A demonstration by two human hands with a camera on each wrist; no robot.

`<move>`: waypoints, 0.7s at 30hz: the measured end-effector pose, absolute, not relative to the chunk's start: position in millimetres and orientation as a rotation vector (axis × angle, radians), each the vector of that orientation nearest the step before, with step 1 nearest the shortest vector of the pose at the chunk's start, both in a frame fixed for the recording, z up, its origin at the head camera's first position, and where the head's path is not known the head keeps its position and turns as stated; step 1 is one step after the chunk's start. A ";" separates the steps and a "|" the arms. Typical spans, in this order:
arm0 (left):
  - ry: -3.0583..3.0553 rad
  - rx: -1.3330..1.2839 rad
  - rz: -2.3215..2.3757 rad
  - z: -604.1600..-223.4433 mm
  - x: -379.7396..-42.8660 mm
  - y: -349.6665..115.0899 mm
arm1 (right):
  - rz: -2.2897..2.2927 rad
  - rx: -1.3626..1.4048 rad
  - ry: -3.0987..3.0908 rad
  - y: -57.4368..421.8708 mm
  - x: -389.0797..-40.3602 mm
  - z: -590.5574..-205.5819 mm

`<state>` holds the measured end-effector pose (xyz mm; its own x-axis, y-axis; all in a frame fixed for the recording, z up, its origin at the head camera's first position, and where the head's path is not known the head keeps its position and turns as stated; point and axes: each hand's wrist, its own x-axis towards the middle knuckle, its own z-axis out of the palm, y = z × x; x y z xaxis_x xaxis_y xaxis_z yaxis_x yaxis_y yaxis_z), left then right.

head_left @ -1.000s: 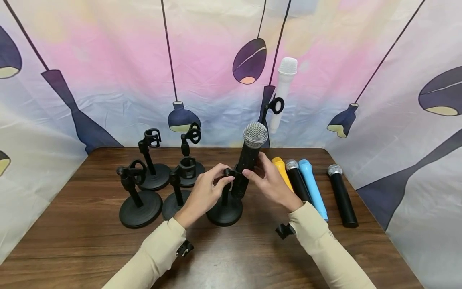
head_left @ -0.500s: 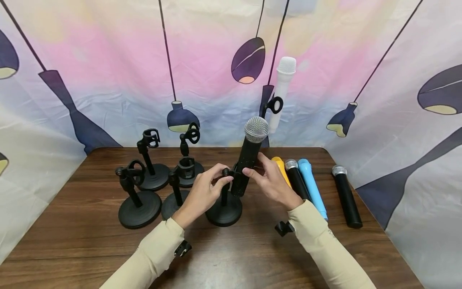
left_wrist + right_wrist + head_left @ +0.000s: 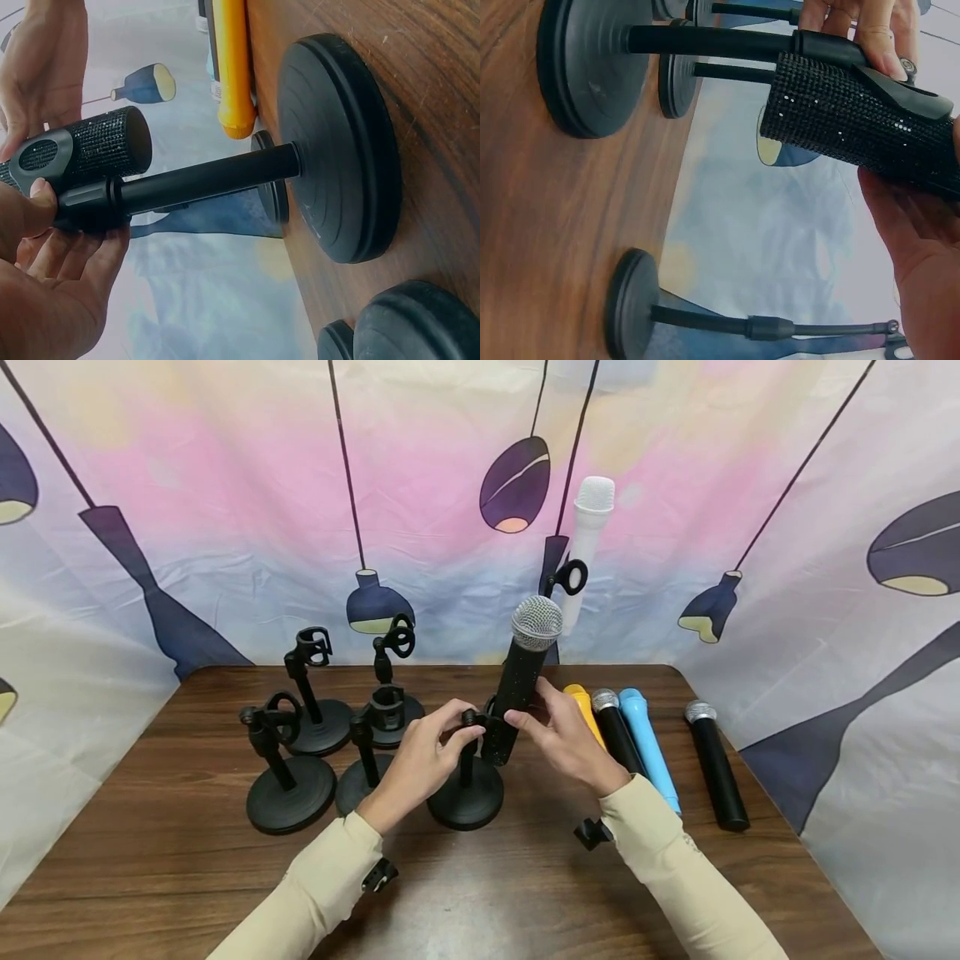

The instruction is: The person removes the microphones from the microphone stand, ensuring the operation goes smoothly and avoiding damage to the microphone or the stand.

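Note:
In the head view, my right hand [image 3: 566, 739] grips a black microphone [image 3: 517, 681] with a silver mesh head, tilted with its head up and to the right. Its sparkly, studded body passes through the clip [image 3: 46, 156] of a small desk stand, and its lower end [image 3: 802, 105] juts out below the clip. With thumb and fingers, my left hand [image 3: 427, 752] pinches the joint at the top of that stand. The stand's round black base [image 3: 467, 802] rests on the table, its pole [image 3: 210, 178] rising to the clip.
Several black stands with bare clips, one a low stand [image 3: 291, 797], occupy the table's left. Yellow [image 3: 587, 714], black [image 3: 618, 735] and blue [image 3: 651, 752] microphones lie together at right, another black microphone [image 3: 717, 768] farther right. Behind, a taller stand's clip [image 3: 573, 577] holds a white microphone [image 3: 588, 531].
The gripped microphone has slid slightly upward and to the right through the clip. The lone black microphone at far right has rolled a little right, then slightly back. My left hand stays nearly still.

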<state>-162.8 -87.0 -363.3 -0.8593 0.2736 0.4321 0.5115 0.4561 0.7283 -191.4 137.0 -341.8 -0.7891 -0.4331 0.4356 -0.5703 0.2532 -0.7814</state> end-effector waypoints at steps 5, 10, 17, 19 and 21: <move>-2.460 -0.685 -1.349 -363.2 -162.8 -87.7 | 1.717 0.991 -2.353 137.0 -191.2 -347.5; -2.462 -0.683 -1.351 -362.1 -163.3 -87.7 | 1.634 0.977 -2.363 135.8 -192.9 -345.4; -2.462 -0.701 -1.362 -362.6 -163.6 -88.8 | 1.591 0.959 -2.421 139.1 -190.7 -338.9; -2.462 -0.701 -1.365 -362.6 -163.7 -89.1 | 1.613 0.981 -2.419 139.8 -190.7 -338.1; -2.465 -0.694 -1.366 -362.6 -163.4 -89.3 | 1.660 1.020 -2.412 140.1 -191.5 -338.6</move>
